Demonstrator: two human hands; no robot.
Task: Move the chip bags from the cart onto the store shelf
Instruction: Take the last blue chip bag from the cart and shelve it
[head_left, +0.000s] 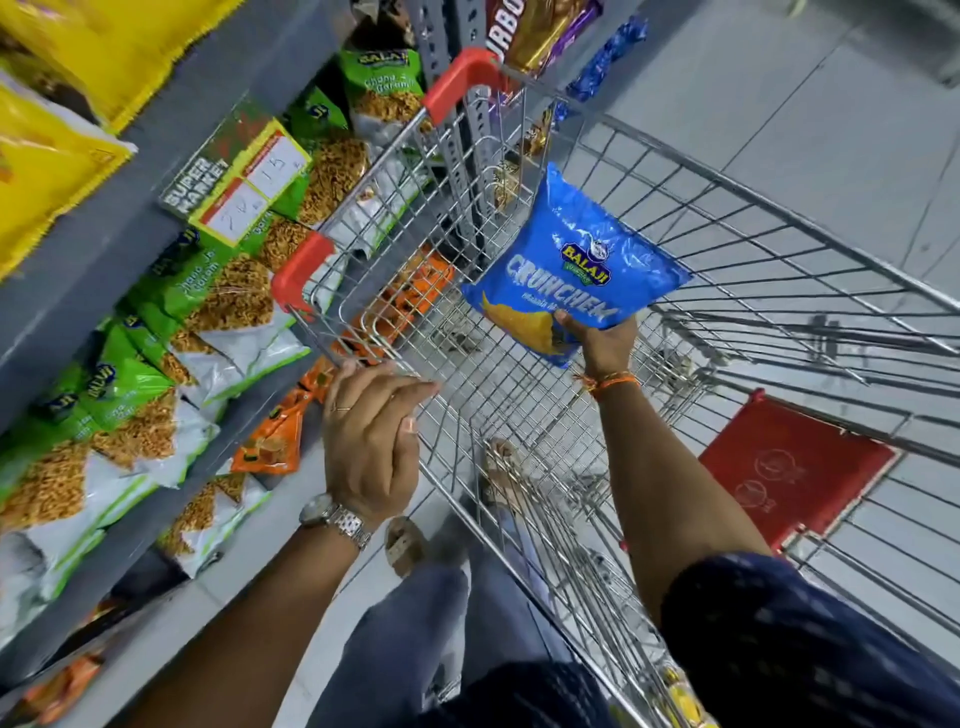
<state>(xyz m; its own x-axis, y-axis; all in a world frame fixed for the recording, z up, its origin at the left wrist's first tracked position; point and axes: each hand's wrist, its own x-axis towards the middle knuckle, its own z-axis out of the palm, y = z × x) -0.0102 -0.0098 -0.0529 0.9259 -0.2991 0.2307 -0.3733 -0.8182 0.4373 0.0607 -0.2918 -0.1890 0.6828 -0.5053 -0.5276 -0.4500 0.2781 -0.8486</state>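
A blue Balaji Crunchem chip bag (566, 260) is held up inside the wire cart (779, 270), above its mesh floor. My right hand (602, 345) grips the bag by its lower edge. My left hand (371, 431) rests on the cart's near rim, fingers loosely curled with nothing in them. The grey store shelf (156, 171) runs along the left, holding green and white snack bags (218, 291). Aside from the bag held above it, the cart's basket looks bare.
Yellow bags (47, 156) lie on the upper shelf, orange packets (275, 441) on the lower one. A price tag (239, 187) hangs on the shelf edge. The cart has red corner guards (298, 270) and a red child-seat flap (789, 467). Grey tiled floor lies to the right.
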